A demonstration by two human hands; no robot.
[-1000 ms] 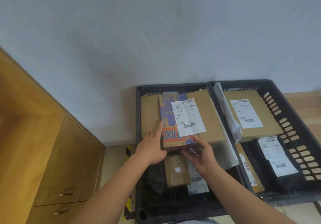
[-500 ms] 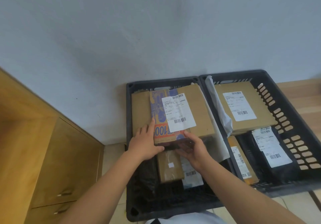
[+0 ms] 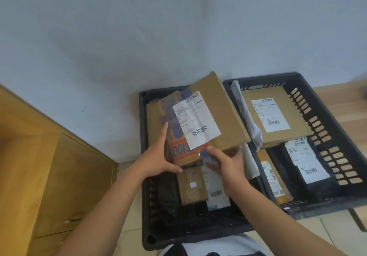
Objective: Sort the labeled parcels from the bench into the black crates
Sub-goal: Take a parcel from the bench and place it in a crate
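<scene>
A yellow-brown wooden cabinet (image 3: pixel 65 176) is seen far left, under a pale grey-blue wall (image 3: pixel 139 37). The left hand (image 3: pixel 156 160) is held over the left black plastic crate (image 3: pixel 147 206). Its grip is open: fingers are laid straight along the left edge of a colourful flat parcel (image 3: pixel 174 152) printed purple with an orange band, and the thumb is spread under that parcel's near edge. A white barcode label (image 3: pixel 195 119) is stuck on top of it.

The parcel lies on a flat brown cardboard box (image 3: pixel 220 116), which is tilted over the crate's far half, far right corner highest. The right hand (image 3: pixel 228 162) is closed in a pinching grip on the stack's near edge. The thumb is pressed on top just below the label, and the fingers are curled under the flat brown cardboard box.

Lower in the same crate, a black plastic bag (image 3: pixel 165 192), a small brown taped parcel (image 3: pixel 191 186) and a white-and-blue packet (image 3: pixel 215 194) with a barcode are seen side by side. A white plastic mailer (image 3: pixel 248 120) is draped at the wall between the crates; which crate holds it cannot be told.

The right black plastic crate (image 3: pixel 264 77) is set against the left one. A labelled tan carton (image 3: pixel 297 124) lies at its far end. Nearer, a narrow brown parcel (image 3: pixel 274 178) lies beside a black labelled pouch (image 3: pixel 317 184). A light wooden surface (image 3: pixel 341 100) shows past the right wall, and pale floor tiles (image 3: pixel 335 228) at near right.
</scene>
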